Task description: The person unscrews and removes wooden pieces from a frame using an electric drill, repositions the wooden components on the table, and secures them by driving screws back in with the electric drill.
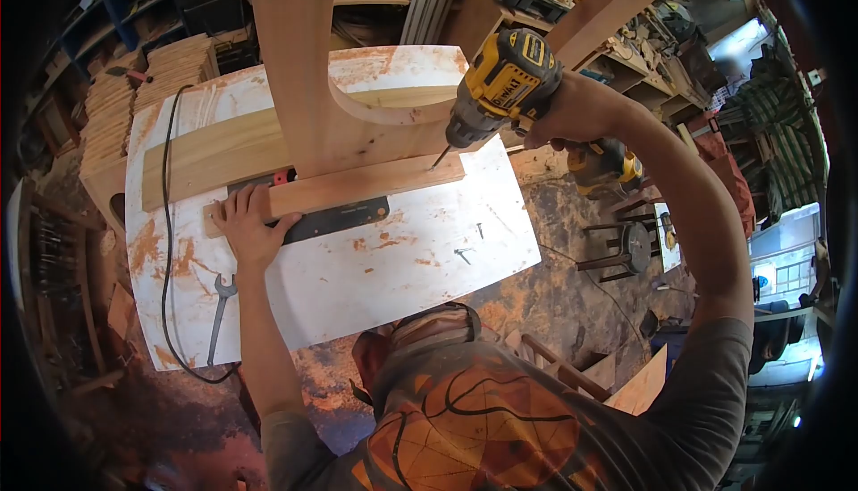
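Observation:
My right hand (579,114) grips a yellow and black cordless drill (509,75), tilted with its bit pointing down. The bit's tip meets a narrow wooden board (357,183) near its right end. At the other end of this board, my left hand (250,230) holds it, fingers over the top and thumb stretched along the near side. A black flat tool (340,220) with a straight edge lies along the board's near side, partly under it. Against the board's far side rises a large curved wooden piece (299,71); its top leaves the view.
A white worktop (402,281) dusted with sawdust carries a wrench (220,317), a black cable (166,223), loose screws (463,255) and a wide plank (214,156). Stacked wood (107,134) stands left. A stool (626,248) is at right, and offcuts fill the shelves behind.

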Demonstrator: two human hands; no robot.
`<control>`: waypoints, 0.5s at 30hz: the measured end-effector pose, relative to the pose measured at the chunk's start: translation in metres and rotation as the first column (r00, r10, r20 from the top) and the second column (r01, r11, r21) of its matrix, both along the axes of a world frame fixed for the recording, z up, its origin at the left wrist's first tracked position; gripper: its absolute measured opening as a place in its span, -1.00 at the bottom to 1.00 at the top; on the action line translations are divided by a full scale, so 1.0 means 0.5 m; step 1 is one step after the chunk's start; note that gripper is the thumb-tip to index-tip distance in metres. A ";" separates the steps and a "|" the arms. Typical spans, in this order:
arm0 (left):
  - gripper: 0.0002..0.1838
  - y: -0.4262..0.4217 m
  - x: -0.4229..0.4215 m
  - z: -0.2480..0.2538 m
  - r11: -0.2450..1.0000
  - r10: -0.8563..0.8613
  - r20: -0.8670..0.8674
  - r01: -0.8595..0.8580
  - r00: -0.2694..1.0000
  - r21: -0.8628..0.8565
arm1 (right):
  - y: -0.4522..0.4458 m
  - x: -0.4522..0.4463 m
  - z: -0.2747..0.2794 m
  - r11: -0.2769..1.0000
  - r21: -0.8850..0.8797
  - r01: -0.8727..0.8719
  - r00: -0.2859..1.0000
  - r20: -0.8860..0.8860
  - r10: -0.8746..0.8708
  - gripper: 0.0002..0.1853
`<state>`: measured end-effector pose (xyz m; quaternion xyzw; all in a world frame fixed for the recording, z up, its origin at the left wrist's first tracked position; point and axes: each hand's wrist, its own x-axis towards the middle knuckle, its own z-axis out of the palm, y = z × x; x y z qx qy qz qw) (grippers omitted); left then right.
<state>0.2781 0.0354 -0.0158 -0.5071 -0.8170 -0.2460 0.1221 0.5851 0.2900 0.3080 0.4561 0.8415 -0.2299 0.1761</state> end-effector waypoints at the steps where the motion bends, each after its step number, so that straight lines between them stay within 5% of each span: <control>1: -0.17 -0.001 0.000 -0.001 1.000 0.001 0.000 -0.001 1.000 -0.003 | 0.001 0.001 0.000 1.000 -0.003 -0.001 1.000 0.000 0.001 -0.62; 10: -0.17 0.002 0.002 0.003 1.000 0.006 0.036 -0.007 0.999 0.005 | 0.009 0.000 0.009 0.998 -0.048 0.050 0.998 -0.045 -0.052 -0.53; 15: -0.17 0.003 0.003 0.003 1.000 0.015 0.039 -0.014 0.999 -0.016 | 0.013 0.002 0.011 0.997 -0.057 0.046 0.996 -0.079 -0.050 -0.65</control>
